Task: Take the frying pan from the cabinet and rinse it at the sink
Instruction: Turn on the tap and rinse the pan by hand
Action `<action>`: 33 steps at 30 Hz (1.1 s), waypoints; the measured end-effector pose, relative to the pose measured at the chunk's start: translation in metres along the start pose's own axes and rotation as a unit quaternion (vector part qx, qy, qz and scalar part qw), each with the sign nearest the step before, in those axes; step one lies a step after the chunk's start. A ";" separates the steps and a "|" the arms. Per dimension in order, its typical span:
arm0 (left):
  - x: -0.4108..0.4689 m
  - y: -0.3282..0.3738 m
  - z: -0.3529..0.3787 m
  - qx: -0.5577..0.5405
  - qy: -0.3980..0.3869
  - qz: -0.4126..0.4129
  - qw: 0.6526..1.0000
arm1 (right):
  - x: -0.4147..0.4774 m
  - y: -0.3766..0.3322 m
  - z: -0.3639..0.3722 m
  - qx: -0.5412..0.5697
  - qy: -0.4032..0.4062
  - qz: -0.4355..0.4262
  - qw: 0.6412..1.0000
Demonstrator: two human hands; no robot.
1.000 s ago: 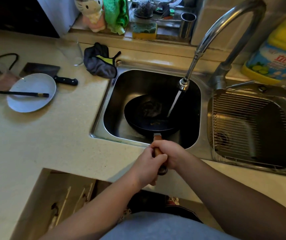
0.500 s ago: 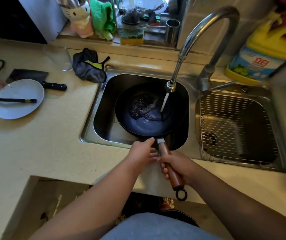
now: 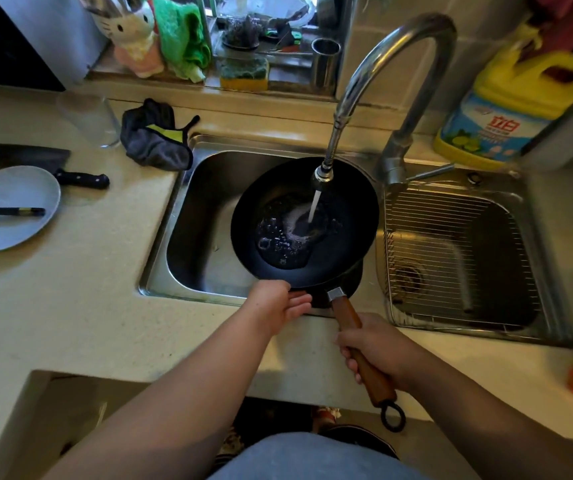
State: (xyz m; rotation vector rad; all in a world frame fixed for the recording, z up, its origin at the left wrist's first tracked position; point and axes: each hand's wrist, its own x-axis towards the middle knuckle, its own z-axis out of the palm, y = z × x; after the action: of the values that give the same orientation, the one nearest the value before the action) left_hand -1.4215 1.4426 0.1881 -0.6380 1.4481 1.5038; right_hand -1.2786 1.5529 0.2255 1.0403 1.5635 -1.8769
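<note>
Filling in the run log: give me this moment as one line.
stage: rinsing | pan: over sink, water running in | right hand: grip on handle | left hand: open, at pan rim

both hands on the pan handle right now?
No: only the right hand grips the handle; the left hand is open at the pan rim.

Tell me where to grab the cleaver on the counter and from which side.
Grip the cleaver by its black handle, coming from the right, the sink side. It lies flat with the handle pointing right and clear of other things, while the plate covers the blade's near edge, so the blade end is awkward and probably unsafe to take.
</note>
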 end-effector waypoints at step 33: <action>-0.006 0.032 -0.015 0.045 0.112 0.197 0.973 | 0.054 -0.037 -0.047 -0.064 -0.135 -0.083 0.985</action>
State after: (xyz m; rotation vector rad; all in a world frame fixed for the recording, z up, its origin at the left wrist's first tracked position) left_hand -1.4502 1.4306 0.2058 -0.4951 1.8898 1.6946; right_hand -1.3275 1.6130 0.2025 0.5883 1.6235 -1.9045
